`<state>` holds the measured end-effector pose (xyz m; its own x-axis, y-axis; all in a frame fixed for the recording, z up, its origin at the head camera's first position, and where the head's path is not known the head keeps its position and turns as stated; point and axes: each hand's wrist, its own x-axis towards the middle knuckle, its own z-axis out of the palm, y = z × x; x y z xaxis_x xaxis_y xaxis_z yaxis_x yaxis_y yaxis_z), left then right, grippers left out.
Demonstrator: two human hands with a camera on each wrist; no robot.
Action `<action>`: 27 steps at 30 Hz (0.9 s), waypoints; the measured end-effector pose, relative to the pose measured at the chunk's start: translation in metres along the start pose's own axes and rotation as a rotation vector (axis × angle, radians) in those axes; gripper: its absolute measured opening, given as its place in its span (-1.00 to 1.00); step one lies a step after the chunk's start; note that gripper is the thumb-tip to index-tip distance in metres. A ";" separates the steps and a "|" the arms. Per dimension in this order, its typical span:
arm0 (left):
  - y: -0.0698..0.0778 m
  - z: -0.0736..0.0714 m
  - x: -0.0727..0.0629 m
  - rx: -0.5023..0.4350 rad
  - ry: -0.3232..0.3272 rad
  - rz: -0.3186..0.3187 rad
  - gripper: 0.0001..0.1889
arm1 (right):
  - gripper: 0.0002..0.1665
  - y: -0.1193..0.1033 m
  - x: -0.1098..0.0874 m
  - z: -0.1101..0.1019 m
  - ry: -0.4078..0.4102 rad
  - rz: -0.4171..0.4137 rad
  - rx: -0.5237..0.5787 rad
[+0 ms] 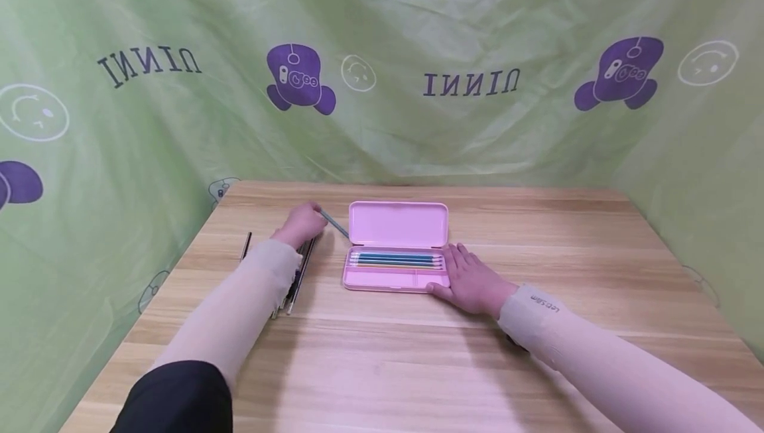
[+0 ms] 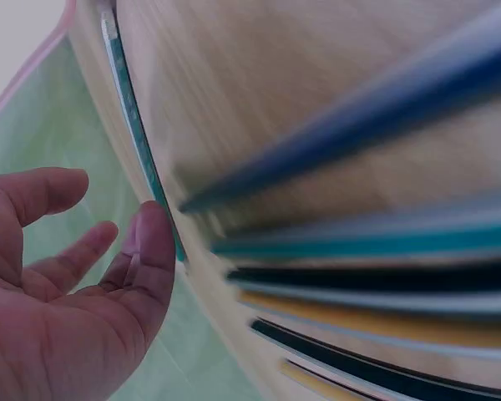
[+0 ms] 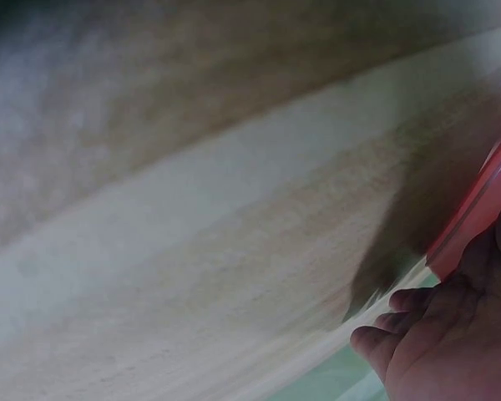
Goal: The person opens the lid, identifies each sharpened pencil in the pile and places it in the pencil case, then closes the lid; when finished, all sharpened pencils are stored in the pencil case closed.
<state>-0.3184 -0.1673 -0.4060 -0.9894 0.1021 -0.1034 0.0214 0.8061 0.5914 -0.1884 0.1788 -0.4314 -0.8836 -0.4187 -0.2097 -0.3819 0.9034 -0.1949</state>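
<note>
A pink pencil case (image 1: 396, 280) lies open on the table, its lid (image 1: 398, 224) tilted back. Several blue and teal pencils (image 1: 396, 260) lie side by side in the long rear compartment. My left hand (image 1: 301, 224) is beyond a bundle of loose pencils (image 1: 302, 274). Its fingertips are at a single teal pencil (image 2: 134, 125), the thumb held apart from them. That pencil slants toward the case's left side. At the case's right edge rests my right hand (image 1: 474, 280), fingers extended along the side and thumb at the front corner.
One dark pencil (image 1: 246, 246) lies apart on the left, partly behind the left forearm. The wooden table (image 1: 370, 367) reaches back to a green printed curtain (image 1: 394, 134), which also hangs at both sides.
</note>
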 end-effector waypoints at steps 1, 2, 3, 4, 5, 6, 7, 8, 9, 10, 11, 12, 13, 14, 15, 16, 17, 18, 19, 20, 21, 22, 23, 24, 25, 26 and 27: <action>0.003 0.002 0.003 0.036 -0.013 0.017 -0.48 | 0.10 0.000 0.000 0.000 0.000 -0.002 0.002; 0.007 0.004 0.006 0.052 -0.036 0.024 -0.47 | 0.11 0.000 0.000 0.001 -0.002 -0.002 0.000; 0.010 0.006 0.008 0.080 -0.063 0.034 -0.44 | 0.11 0.000 0.000 0.001 -0.005 -0.002 -0.002; 0.013 0.009 0.010 0.097 -0.095 0.044 -0.42 | 0.12 0.000 0.001 0.001 -0.008 -0.002 -0.005; 0.014 0.010 0.012 0.102 -0.126 0.044 -0.40 | 0.13 0.000 0.001 0.002 -0.008 -0.004 -0.006; 0.015 0.012 0.014 0.101 -0.151 0.038 -0.40 | 0.13 0.000 0.001 0.003 -0.010 -0.008 -0.008; 0.016 0.013 0.015 0.118 -0.169 0.035 -0.43 | 0.13 0.001 0.001 0.003 -0.008 -0.014 -0.006; 0.016 0.015 0.016 0.140 -0.179 0.033 -0.47 | 0.14 0.001 0.002 0.004 -0.013 -0.015 -0.013; 0.016 0.015 0.016 0.160 -0.181 0.028 -0.52 | 0.14 0.001 0.002 0.005 -0.014 -0.018 -0.014; 0.015 0.016 0.016 0.185 -0.175 0.030 -0.58 | 0.15 0.001 0.002 0.006 -0.015 -0.020 -0.015; 0.014 0.016 0.017 0.202 -0.163 0.026 -0.63 | 0.14 0.001 0.003 0.006 -0.017 -0.022 -0.018; 0.013 0.017 0.017 0.212 -0.147 0.023 -0.64 | 0.14 0.001 0.003 0.007 -0.020 -0.023 -0.022; 0.013 0.018 0.018 0.217 -0.132 0.025 -0.63 | 0.15 0.001 0.003 0.007 -0.018 -0.024 -0.020; 0.013 0.018 0.019 0.220 -0.124 0.034 -0.59 | 0.15 0.001 0.003 0.008 -0.020 -0.022 -0.021; 0.013 0.019 0.020 0.235 -0.120 0.052 -0.57 | 0.15 0.001 0.003 0.007 -0.022 -0.020 -0.025; 0.013 0.019 0.021 0.252 -0.119 0.069 -0.56 | 0.15 0.000 0.003 0.007 -0.023 -0.019 -0.025; 0.013 0.020 0.022 0.267 -0.116 0.083 -0.56 | 0.15 0.000 0.003 0.007 -0.027 -0.017 -0.026; 0.014 0.021 0.022 0.280 -0.113 0.092 -0.57 | 0.15 0.000 0.003 0.006 -0.024 -0.018 -0.018; 0.015 0.021 0.023 0.288 -0.115 0.094 -0.60 | 0.14 -0.001 0.003 0.006 -0.024 -0.018 -0.015; 0.015 0.021 0.023 0.303 -0.118 0.095 -0.65 | 0.14 -0.001 0.003 0.005 -0.027 -0.016 -0.019; 0.016 0.021 0.022 0.299 -0.117 0.085 -0.71 | 0.13 -0.001 0.003 0.005 -0.030 -0.014 -0.026; 0.016 0.020 0.022 0.286 -0.110 0.069 -0.78 | 0.13 -0.001 0.002 0.004 -0.027 -0.015 -0.025; 0.017 0.019 0.021 0.269 -0.101 0.054 -0.83 | 0.13 -0.002 0.002 0.004 -0.027 -0.014 -0.026; 0.017 0.018 0.019 0.249 -0.091 0.037 -0.83 | 0.12 -0.002 0.003 0.004 -0.021 -0.017 -0.020; 0.017 0.017 0.018 0.239 -0.084 0.027 -0.80 | 0.12 -0.002 0.003 0.004 -0.021 -0.018 -0.021; 0.016 0.016 0.017 0.235 -0.076 0.022 -0.79 | 0.12 -0.002 0.003 0.004 -0.020 -0.017 -0.020; 0.016 0.015 0.016 0.223 -0.071 0.011 -0.77 | 0.13 -0.002 0.003 0.004 -0.023 -0.012 -0.025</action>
<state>-0.3322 -0.1444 -0.4103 -0.9765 0.1456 -0.1586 0.0707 0.9127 0.4025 -0.1893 0.1749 -0.4359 -0.8724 -0.4315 -0.2296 -0.3993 0.9001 -0.1741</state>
